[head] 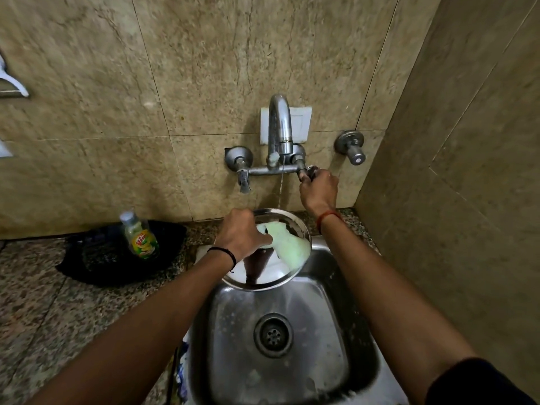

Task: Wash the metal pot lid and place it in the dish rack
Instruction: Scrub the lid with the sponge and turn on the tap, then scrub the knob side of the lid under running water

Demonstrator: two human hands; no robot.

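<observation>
My left hand [242,229] grips the round shiny lid [271,276] over the steel sink [344,331]. My right hand [318,190] squeezes the tap handle [308,172] above.

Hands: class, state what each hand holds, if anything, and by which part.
Left hand holds the lid at its left rim, together with a green sponge. Right hand grips the tap's right handle.

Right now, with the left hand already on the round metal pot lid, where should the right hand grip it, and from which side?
Grip the round metal pot lid at its bare right rim, coming from the right. The left hand holds its left edge, tilted over the steel sink, and foam covers the middle.
</observation>
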